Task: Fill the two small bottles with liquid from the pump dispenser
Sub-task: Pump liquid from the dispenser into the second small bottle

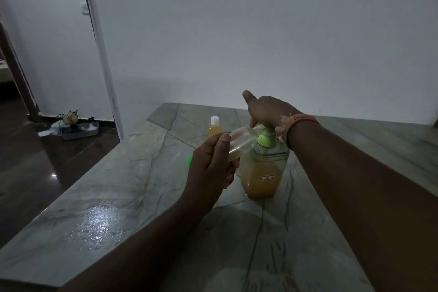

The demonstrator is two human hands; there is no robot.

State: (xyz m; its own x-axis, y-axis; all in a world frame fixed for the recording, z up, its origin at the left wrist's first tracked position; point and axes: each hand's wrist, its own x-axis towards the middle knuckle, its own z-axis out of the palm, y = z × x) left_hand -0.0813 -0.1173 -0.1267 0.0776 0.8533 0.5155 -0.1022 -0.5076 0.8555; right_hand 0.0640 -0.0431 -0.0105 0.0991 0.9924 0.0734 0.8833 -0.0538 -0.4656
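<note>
Green pump head (266,136): our right hand (265,111) presses down on it, palm on top, thumb sticking out, fingers draped over the far side.
Left hand (213,166): we grip a clear small bottle (239,142), thumb along its side, fingers curled round it.
Clear bottle: tilted, mouth up against the pump spout, thin layer of yellowish liquid inside.
Dispenser (262,173): stands on the marble table (118,208), amber liquid roughly two-thirds up, small sticker on its front.
Second small bottle (214,127): white cap on, amber liquid inside, upright on the table beyond our left hand.
Right wrist: pinkish thread band (294,123).
Green bit (189,161): peeks out behind our left hand, can't tell what it is.
</note>
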